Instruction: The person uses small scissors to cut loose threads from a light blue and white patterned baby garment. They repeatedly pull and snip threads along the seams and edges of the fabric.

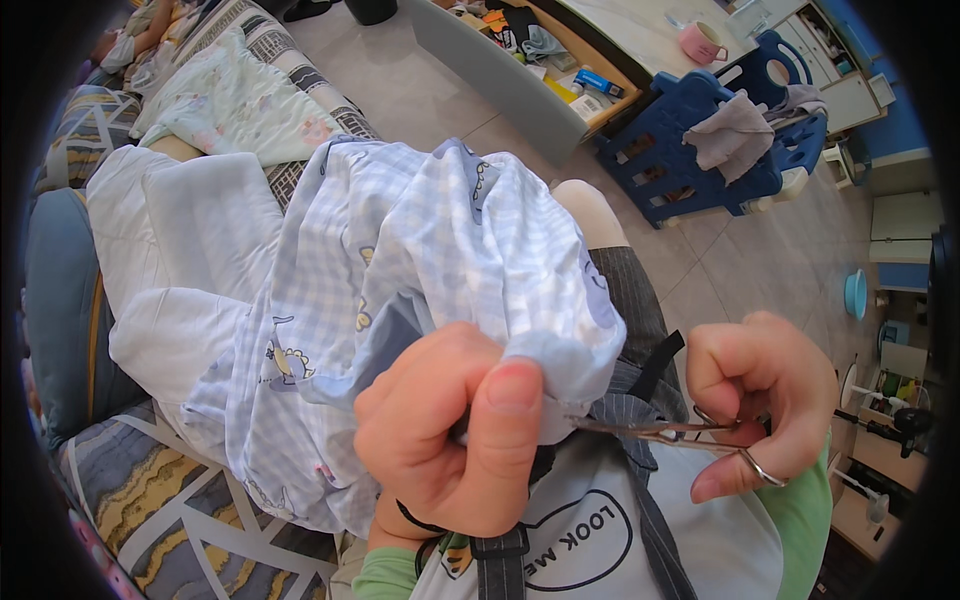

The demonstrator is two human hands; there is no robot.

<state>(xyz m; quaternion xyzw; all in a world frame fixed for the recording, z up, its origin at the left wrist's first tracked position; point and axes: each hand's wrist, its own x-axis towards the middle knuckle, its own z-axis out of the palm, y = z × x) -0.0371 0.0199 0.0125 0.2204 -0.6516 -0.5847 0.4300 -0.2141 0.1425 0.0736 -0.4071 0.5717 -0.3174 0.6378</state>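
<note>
A blue-and-white checked cloth (pixel 450 247) printed with small dinosaurs is spread over my lap. My left hand (pixel 457 427) is closed on its edge, thumb on top, with a light blue fold standing out beside the thumb. In my right hand (pixel 757 397) is a pair of small metal scissors (pixel 652 430), a finger and the thumb at its handle loops. The scissor tips point left at the cloth's pale edge, just right of my left thumb. Whether the blades touch the fabric I cannot tell.
A white padded quilt (pixel 210 217) lies to the left, on a patterned sofa (pixel 165 510). Ahead stands an open drawer (pixel 502 90) full of small items. A blue plastic rack (pixel 675 142) with a grey cloth (pixel 731 135) is at the right, near a pink mug (pixel 701 43) on a table.
</note>
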